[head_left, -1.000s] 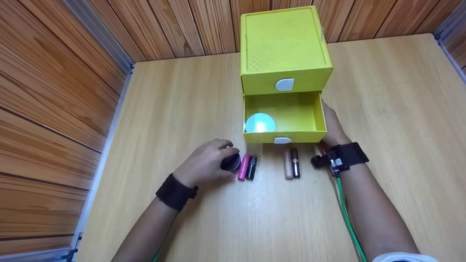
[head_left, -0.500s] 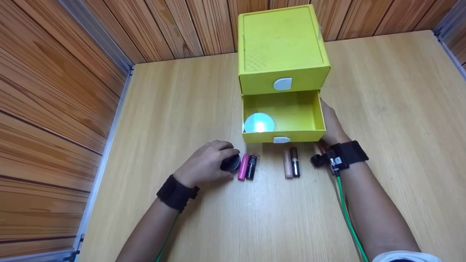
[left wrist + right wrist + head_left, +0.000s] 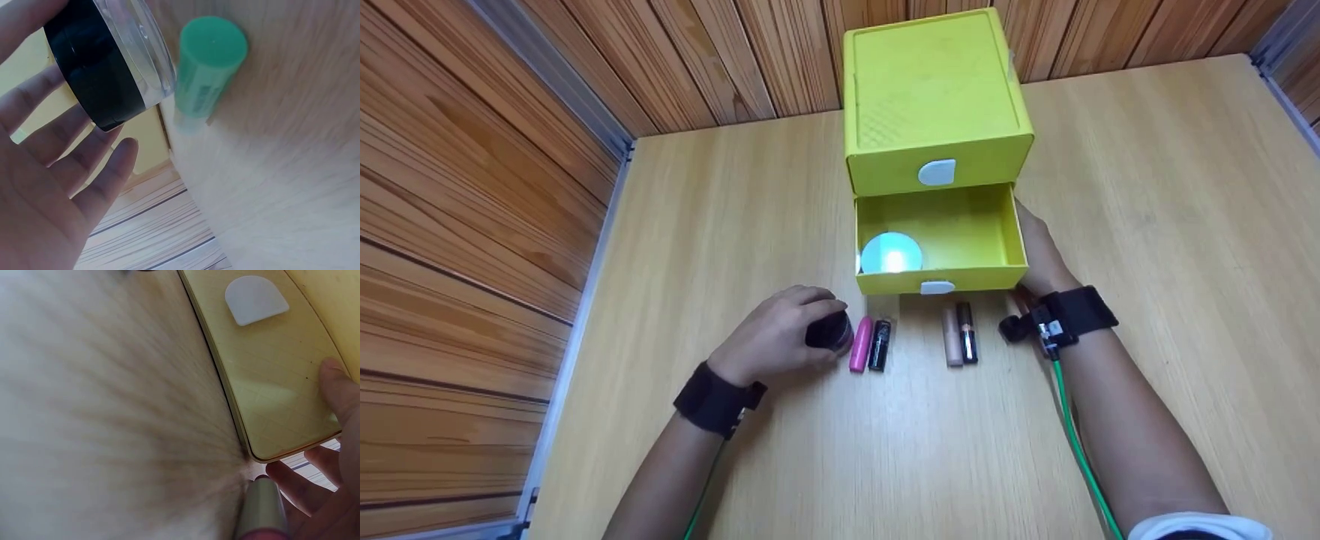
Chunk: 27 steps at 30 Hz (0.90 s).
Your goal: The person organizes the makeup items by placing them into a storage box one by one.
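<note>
My left hand (image 3: 780, 326) grips a round jar (image 3: 98, 62) with a black lid and clear body, tilted on its side. A green tube (image 3: 208, 64) with a flat round end appears next to it in the left wrist view. Just right of the jar in the head view, a pink tube (image 3: 861, 345) and a black tube (image 3: 879, 346) lie side by side. My right hand (image 3: 1042, 251) holds the yellow drawer unit (image 3: 937, 82) by its right side. In the right wrist view its thumb (image 3: 337, 388) lies on a front panel (image 3: 275, 377) and the fingers go round the edge.
A pulled-out drawer (image 3: 941, 281) contains a shiny pale disc (image 3: 892, 253) at its left. In front lie a beige tube (image 3: 952, 337) and a black-and-clear tube (image 3: 967, 334). A pale tube (image 3: 263, 512) sits by my right palm. Wooden walls (image 3: 457, 225) bound the table.
The left hand has tipped the jar slightly and shifted a little left. My right hand keeps its place at the drawer unit; the head view has shifted a little.
</note>
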Available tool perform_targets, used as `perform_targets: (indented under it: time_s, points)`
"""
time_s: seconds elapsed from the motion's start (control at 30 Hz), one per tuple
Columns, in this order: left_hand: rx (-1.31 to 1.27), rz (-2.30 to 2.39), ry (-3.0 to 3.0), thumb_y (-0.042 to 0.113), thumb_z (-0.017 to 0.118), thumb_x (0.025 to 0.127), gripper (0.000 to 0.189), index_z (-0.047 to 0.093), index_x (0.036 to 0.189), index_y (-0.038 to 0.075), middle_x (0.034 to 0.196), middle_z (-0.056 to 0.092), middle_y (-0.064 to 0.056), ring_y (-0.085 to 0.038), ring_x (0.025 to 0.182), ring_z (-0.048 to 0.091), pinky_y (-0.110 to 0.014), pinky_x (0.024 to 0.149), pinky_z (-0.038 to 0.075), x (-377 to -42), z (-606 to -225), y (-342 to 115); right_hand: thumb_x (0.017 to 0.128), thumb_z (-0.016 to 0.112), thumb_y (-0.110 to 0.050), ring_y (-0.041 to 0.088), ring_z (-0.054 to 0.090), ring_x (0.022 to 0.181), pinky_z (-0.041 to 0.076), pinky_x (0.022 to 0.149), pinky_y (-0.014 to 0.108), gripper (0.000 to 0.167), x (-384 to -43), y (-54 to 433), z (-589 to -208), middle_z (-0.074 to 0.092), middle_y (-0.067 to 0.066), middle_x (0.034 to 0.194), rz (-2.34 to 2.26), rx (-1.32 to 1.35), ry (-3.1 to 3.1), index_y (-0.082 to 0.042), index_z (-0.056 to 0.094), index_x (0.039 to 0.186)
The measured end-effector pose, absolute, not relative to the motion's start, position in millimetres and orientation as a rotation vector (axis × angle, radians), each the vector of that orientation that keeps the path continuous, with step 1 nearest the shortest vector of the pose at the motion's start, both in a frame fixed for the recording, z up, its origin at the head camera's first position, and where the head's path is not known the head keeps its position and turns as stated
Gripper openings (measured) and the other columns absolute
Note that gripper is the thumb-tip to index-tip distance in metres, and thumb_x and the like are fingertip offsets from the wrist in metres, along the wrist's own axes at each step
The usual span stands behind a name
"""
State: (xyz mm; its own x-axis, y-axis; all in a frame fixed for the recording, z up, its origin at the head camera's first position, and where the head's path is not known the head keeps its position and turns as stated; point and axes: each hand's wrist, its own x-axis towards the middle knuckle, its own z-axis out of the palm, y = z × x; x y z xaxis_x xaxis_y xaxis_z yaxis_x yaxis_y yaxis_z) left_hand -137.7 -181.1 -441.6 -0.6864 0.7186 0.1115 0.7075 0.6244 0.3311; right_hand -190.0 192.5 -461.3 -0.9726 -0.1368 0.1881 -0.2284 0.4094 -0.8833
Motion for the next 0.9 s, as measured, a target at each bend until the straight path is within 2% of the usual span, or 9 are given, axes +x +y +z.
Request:
perform_targets:
  time_s: [0.2,0.43,0.63,0.73,0.9]
  points:
    - [1.22,0.598,2.802,0.035,0.083,0.077,0.058,0.065,0.127,0.013,0.124,0.06,-0.008,-0.021,0.113,0.056,-0.034,0.093,0.049,-136,-433,-181,0.099,0.055,-0.012,0.018,0.054,0.085,0.043,0.079,0.028,0.035,-193,195,-469,0.057,0.01,0.094,1.71,0.309,-2.529,-0.01,0.049,0.133]
    - [1.295,0.622,2.845,0.036,0.082,0.077,0.055,0.066,0.125,0.014,0.124,0.06,-0.006,-0.017,0.111,0.056,-0.03,0.091,0.05,-130,-415,-180,0.102,0.05,-0.014,0.018,0.053,0.089,0.042,0.082,0.027,0.036,-190,193,-462,0.057,0.01,0.097,1.72,0.291,-2.551,-0.011,0.046,0.138]
    - [1.369,0.687,2.808,0.038,0.08,0.079,0.055,0.065,0.126,0.013,0.126,0.059,-0.007,-0.02,0.11,0.056,-0.034,0.086,0.053,-123,-398,-178,0.103,0.047,-0.018,0.018,0.052,0.091,0.04,0.083,0.028,0.037,-201,199,-483,0.056,0.008,0.099,1.672,0.296,-2.563,-0.02,0.045,0.14]
    - [1.413,0.709,2.804,0.039,0.079,0.08,0.054,0.065,0.126,0.013,0.126,0.059,-0.007,-0.019,0.11,0.055,-0.031,0.085,0.053,-119,-388,-176,0.103,0.049,-0.02,0.017,0.052,0.092,0.04,0.085,0.029,0.039,-207,203,-494,0.057,0.005,0.1,1.611,0.301,-2.57,-0.024,0.045,0.141]
    - [1.511,0.759,2.781,0.036,0.081,0.079,0.054,0.066,0.124,0.011,0.124,0.06,-0.008,-0.019,0.113,0.055,-0.031,0.087,0.052,-119,-371,-172,0.1,0.054,-0.022,0.014,0.051,0.091,0.039,0.084,0.03,0.036,-209,204,-497,0.057,0.001,0.098,1.511,0.32,-2.585,-0.023,0.048,0.136]
